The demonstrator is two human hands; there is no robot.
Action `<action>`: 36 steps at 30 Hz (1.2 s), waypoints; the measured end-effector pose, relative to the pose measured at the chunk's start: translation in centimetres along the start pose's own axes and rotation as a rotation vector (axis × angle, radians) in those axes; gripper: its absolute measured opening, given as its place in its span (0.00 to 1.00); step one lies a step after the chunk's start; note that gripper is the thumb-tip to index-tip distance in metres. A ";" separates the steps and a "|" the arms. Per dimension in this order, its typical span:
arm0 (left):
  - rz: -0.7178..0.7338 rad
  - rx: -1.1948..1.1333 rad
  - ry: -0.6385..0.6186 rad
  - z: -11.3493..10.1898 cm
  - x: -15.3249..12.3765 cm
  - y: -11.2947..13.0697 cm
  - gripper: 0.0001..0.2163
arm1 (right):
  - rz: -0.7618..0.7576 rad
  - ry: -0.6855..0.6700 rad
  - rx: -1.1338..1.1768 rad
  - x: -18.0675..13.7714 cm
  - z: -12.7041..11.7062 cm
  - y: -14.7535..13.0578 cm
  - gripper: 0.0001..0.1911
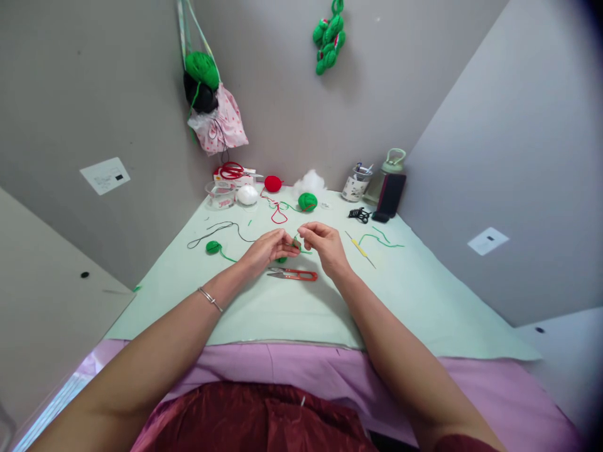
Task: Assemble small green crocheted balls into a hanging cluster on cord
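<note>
My left hand (269, 248) and my right hand (324, 245) meet over the middle of the pale green mat (414, 295). Both pinch a small green crocheted piece (295, 243) between their fingertips, with green yarn trailing from it. Another bit of green (281, 259) shows just under my left hand. Red thread snips (293, 274) lie on the mat right below my hands. A yellow-handled crochet hook (360, 248) lies to the right of my right hand, beside a loose green strand (381, 240).
A small green ball (213, 247) and a black cord (217, 228) lie left. At the back stand red scissors (233, 171), a white ball (247, 194), red yarn (272, 183), green yarn (308, 201), white stuffing (309, 182), a pen cup (354, 185), a bottle (389, 169). Grey walls enclose the desk.
</note>
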State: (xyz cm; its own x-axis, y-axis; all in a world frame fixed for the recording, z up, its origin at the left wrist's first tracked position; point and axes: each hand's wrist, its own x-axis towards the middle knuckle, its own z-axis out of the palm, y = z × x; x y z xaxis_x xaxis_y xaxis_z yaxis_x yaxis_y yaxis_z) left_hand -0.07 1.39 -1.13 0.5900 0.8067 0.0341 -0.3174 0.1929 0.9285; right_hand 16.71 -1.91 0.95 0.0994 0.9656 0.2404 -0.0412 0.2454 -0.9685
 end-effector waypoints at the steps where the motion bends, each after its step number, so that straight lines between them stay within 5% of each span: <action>1: -0.001 0.005 -0.004 0.0 0.0 0.0 0.15 | 0.003 0.014 0.018 0.1 0.0 0.1 0.12; 17: 0.028 0.249 -0.026 0.1 -0.2 0.0 0.17 | -0.114 -0.028 -0.106 0.0 -0.1 0.7 0.10; 23: 0.049 0.392 0.019 -0.4 0.1 0.4 0.15 | -0.034 -0.071 0.050 -0.1 -0.2 0.0 0.12; 30: 0.171 0.690 0.265 -2.3 0.5 1.5 0.15 | 0.067 0.024 0.217 0.8 -1.3 -0.1 0.19; 36: 0.233 0.992 0.159 -3.3 0.6 -0.1 0.13 | 0.059 0.153 0.047 1.1 -1.8 0.8 0.15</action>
State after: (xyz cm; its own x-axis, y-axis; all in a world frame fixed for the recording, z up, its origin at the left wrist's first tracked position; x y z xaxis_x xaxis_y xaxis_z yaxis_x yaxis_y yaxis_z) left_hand -2.11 3.70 -2.46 0.4640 0.8438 0.2697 0.3870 -0.4669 0.7952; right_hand 18.61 -0.78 0.30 0.2460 0.9548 0.1670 -0.0977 0.1959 -0.9757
